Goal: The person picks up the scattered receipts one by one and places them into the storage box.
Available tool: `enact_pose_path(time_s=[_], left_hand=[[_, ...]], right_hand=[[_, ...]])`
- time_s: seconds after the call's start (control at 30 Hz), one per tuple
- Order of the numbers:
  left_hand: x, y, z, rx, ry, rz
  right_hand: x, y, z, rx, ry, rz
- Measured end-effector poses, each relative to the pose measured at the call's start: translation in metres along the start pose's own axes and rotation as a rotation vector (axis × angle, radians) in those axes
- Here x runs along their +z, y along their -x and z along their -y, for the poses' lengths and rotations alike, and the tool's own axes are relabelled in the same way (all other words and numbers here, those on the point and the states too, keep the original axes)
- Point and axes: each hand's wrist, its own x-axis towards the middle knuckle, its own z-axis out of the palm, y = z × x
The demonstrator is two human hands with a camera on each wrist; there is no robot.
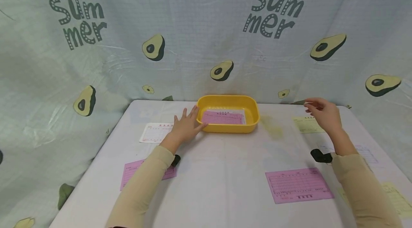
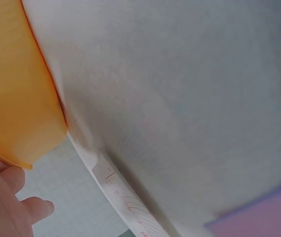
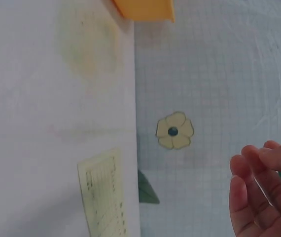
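- Left hand (image 1: 186, 127): fingers spread wide, with thumb at the near rim of the yellow tray (image 1: 228, 128); gripping no slip.
- Yellow tray: on the desk (image 1: 225, 181), between the hands, just to the right of the left hand and well apart from the right.
- Inside the yellow tray: a pink slip (image 1: 222, 118) lying over a white slip (image 1: 243, 113), both to the right of the left hand.
- Right hand (image 1: 325, 116): raised beside the far end of a yellow slip (image 1: 307, 125), fingers loosely curled, narrow gap to the thumb; no paper visible between them.
- Outside, by the left hand: a white form (image 1: 152, 134) just to its left; a pink form (image 1: 131, 171) nearer the body, partly under the forearm.
- Outside, by the right hand: a pink sheet (image 1: 299, 186) nearer the body; a pale sheet (image 1: 368, 154) and a yellow sheet (image 1: 397, 199) partly behind the forearm.
- Progress, as judged: only partly along, with at least two slips already inside and six visible papers left loose.
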Motion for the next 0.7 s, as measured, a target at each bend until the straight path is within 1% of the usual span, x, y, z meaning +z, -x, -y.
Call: enact_pose_path(time_s=[0.07, 0.13, 0.2, 0.27, 0.33, 0.4, 0.5, 0.57, 0.7], left_hand=[[0.001, 0.0, 0.001, 0.007, -0.001, 0.002], [0.003, 0.0, 0.001, 0.012, 0.0, 0.006], [0.004, -0.001, 0.001, 0.017, 0.001, 0.009], [0.005, -0.001, 0.002, 0.017, 0.001, 0.009], [0.005, -0.002, 0.001, 0.017, 0.004, 0.011], [0.004, -0.002, 0.001, 0.015, 0.001, 0.011], [0.003, -0.002, 0.0, 0.009, 0.002, 0.011], [0.003, -0.003, 0.0, 0.008, 0.002, 0.011], [0.001, -0.002, 0.001, 0.004, 0.005, 0.014]], right_hand=[[-0.005, 0.003, -0.007, 0.049, -0.004, -0.021], [-0.01, 0.005, -0.017, 0.1, -0.049, -0.047], [-0.017, 0.007, -0.026, 0.148, -0.129, -0.073], [-0.023, 0.009, -0.034, 0.21, -0.233, -0.097], [-0.03, 0.01, -0.041, 0.286, -0.33, -0.122], [-0.035, 0.01, -0.046, 0.379, -0.385, -0.145], [-0.04, 0.009, -0.055, 0.472, -0.407, -0.17], [-0.041, 0.008, -0.062, 0.493, -0.398, -0.178], [-0.04, 0.006, -0.077, 0.51, -0.373, -0.177]])
